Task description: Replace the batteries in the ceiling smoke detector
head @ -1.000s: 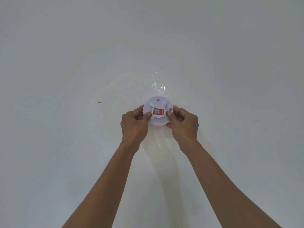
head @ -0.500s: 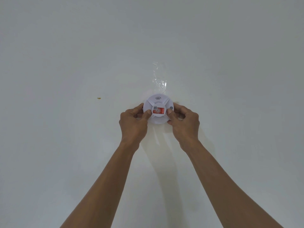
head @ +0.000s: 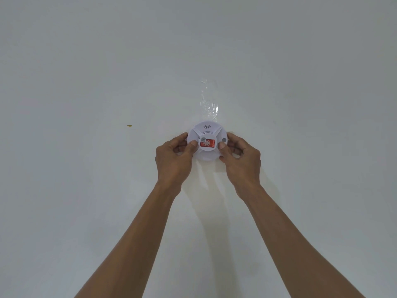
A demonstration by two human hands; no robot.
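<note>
A round white smoke detector [head: 206, 131] sits against the white ceiling [head: 86, 72], with a red sticker [head: 207, 144] on its centre and a small grey button on its right side. My left hand [head: 173, 160] grips its left rim, thumb on the face. My right hand [head: 240, 159] grips the right rim, thumb just below the button. Both arms reach up from the bottom of the view. No batteries are visible.
A crinkled strip of clear tape [head: 208, 104] is stuck to the ceiling just beyond the detector. A small yellowish speck [head: 129, 125] marks the ceiling to the left. The surroundings are plain white ceiling.
The detector and both hands have shifted slightly upward in view and the detector's face looks turned a little. Both hands keep their grip on the rim.
</note>
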